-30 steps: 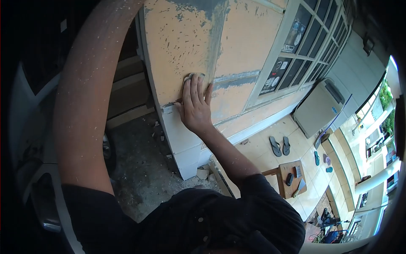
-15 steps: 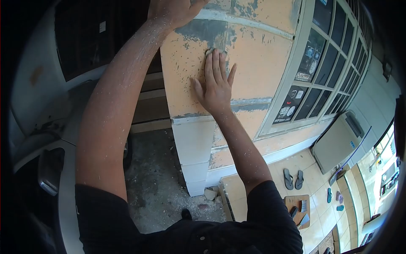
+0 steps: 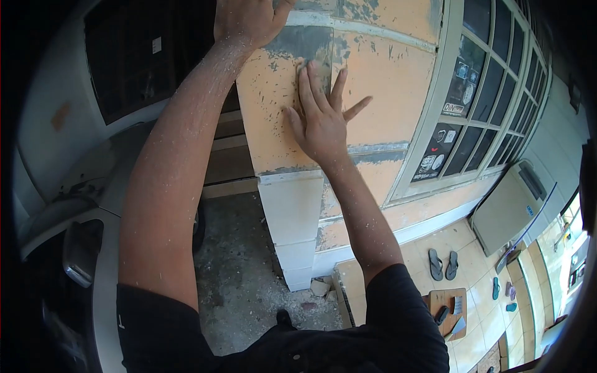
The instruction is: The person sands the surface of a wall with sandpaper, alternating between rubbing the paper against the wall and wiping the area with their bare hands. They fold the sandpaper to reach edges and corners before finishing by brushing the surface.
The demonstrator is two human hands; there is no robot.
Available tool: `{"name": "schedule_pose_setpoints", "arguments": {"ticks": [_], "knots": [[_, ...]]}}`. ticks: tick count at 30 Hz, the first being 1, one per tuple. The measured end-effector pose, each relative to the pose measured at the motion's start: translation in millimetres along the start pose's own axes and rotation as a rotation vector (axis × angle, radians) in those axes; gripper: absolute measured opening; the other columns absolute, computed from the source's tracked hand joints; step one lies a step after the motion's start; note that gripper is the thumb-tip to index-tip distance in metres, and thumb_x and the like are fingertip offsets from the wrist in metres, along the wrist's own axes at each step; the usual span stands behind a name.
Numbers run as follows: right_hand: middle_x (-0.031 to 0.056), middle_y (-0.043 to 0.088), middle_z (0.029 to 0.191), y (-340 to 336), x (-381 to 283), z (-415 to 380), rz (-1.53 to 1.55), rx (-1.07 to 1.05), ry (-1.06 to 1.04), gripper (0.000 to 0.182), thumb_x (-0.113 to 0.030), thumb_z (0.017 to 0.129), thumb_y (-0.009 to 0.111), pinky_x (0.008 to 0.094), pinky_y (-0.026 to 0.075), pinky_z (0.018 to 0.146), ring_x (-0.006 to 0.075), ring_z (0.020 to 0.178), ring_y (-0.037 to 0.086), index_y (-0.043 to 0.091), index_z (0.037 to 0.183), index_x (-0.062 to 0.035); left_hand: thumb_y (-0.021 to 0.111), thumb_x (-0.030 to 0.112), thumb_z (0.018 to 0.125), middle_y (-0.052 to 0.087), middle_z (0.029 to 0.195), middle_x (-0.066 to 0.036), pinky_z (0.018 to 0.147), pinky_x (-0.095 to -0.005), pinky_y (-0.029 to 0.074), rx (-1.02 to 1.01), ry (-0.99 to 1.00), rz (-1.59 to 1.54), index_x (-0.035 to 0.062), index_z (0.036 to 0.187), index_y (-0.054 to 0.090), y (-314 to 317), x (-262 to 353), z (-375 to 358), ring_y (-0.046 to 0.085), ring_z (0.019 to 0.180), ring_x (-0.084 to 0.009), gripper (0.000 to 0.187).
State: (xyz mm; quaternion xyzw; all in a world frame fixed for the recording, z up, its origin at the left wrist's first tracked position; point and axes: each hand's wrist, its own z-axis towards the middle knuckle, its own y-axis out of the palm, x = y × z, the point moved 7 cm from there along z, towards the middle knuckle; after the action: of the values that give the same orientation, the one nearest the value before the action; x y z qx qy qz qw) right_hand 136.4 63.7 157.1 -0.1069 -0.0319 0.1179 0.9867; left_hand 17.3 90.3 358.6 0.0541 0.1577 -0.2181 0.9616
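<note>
Touching a peach wall [image 3: 267, 112], chipped, grey-patched, right hand [image 3: 323, 127] splayed flat, left hand [image 3: 249, 20] half-cropped, grip unclear

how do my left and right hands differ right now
The left hand is cut off by the picture's top edge; the right hand is fully in view. The left hand is higher; the right hand lies lower, splayed against the peach wall. Both are bare.

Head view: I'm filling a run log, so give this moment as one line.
Right hand: splayed against patchy wall | Left hand: partly out of frame
</note>
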Motion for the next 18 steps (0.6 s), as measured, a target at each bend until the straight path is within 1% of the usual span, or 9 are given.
{"name": "schedule_pose_setpoints", "arguments": {"ticks": [2,4,5,7,9,12,14,17,18], "knots": [[-0.0009,0.045,0.162,17.9,-1.2,-62.9,-0.002,-0.045,0.073,0.066,-0.045,0.098,0.063,0.0821,-0.017,0.106,0.0370,0.159,0.018,0.048,0.155,-0.0143,0.053,0.043,0.104,0.028,0.166,-0.018,0.127,-0.0583,0.011,-0.004,-0.003,-0.026,0.0078,0.164,0.018,1.4,1.4,-1.5,0.020,0.156,-0.0366,0.078],[0.0024,0.051,0.158,26.7,-6.0,-112.1,-0.052,-0.048,0.080,0.056,-0.035,0.100,0.061,0.0788,-0.008,0.114,0.0337,0.156,0.029,0.053,0.151,-0.0127,0.052,0.043,0.105,0.032,0.164,-0.017,0.126,-0.0584,0.014,0.016,-0.003,-0.002,0.0070,0.162,0.024,-0.8,3.2,-1.4,0.023,0.155,-0.0361,0.073],[0.0024,0.051,0.158,32.3,1.3,-113.5,-0.046,-0.059,0.072,0.056,-0.035,0.100,0.061,0.0788,-0.008,0.114,0.0337,0.156,0.029,0.053,0.151,-0.0127,0.052,0.043,0.105,0.032,0.164,-0.017,0.126,-0.0584,0.014,0.009,-0.014,0.004,0.0070,0.162,0.024,0.5,2.8,-0.6,0.023,0.155,-0.0361,0.073],[0.0062,0.054,0.154,25.2,-3.0,-85.2,-0.079,-0.069,-0.065,0.051,-0.024,0.100,0.060,0.0692,0.010,0.122,0.0280,0.150,0.041,0.055,0.148,-0.0100,0.052,0.041,0.105,0.036,0.162,-0.017,0.125,-0.0582,0.016,0.079,0.027,0.021,0.0064,0.159,0.030,-0.6,4.6,-1.9,0.027,0.154,-0.0354,0.069],[0.0092,0.055,0.154,4.6,-2.6,-31.1,-0.050,-0.004,-0.126,0.049,-0.015,0.099,0.057,0.0581,0.024,0.123,0.0232,0.146,0.048,0.056,0.147,-0.0076,0.053,0.042,0.104,0.038,0.161,-0.017,0.125,-0.0580,0.017,0.088,0.050,0.013,0.0062,0.158,0.032,-0.4,2.1,-4.9,0.029,0.153,-0.0352,0.068],[0.0098,0.055,0.153,-3.6,6.3,11.6,0.004,0.105,-0.141,0.050,-0.018,0.098,0.061,0.0581,0.026,0.122,0.0246,0.146,0.047,0.056,0.146,-0.0068,0.054,0.042,0.104,0.040,0.160,-0.017,0.125,-0.0574,0.019,0.126,0.065,-0.013,0.0062,0.157,0.034,1.5,3.3,-2.7,0.031,0.152,-0.0351,0.067],[0.0130,0.051,0.157,-6.6,8.7,16.3,0.240,0.151,-0.083,0.059,-0.017,0.096,0.067,0.0593,0.016,0.125,0.0296,0.149,0.043,0.051,0.151,-0.0056,0.054,0.041,0.104,0.039,0.160,-0.017,0.124,-0.0575,0.020,0.154,0.073,-0.009,0.0057,0.155,0.037,0.3,1.3,-5.4,0.031,0.152,-0.0352,0.064],[0.0149,0.051,0.157,13.6,5.0,-52.8,0.252,-0.001,-0.086,0.061,-0.022,0.094,0.071,0.0604,0.013,0.125,0.0316,0.150,0.042,0.053,0.150,-0.0052,0.055,0.041,0.104,0.041,0.159,-0.017,0.124,-0.0570,0.022,0.137,0.068,0.023,0.0053,0.153,0.041,0.3,2.1,-8.3,0.032,0.152,-0.0350,0.062],[0.0157,0.051,0.156,27.6,6.3,-88.5,0.222,-0.049,-0.076,0.060,-0.024,0.093,0.072,0.0621,0.009,0.125,0.0323,0.151,0.040,0.055,0.148,-0.0051,0.055,0.041,0.104,0.041,0.159,-0.017,0.124,-0.0570,0.022,0.150,0.069,0.025,0.0053,0.153,0.041,-0.9,4.0,-8.7,0.032,0.152,-0.0350,0.062]]}}
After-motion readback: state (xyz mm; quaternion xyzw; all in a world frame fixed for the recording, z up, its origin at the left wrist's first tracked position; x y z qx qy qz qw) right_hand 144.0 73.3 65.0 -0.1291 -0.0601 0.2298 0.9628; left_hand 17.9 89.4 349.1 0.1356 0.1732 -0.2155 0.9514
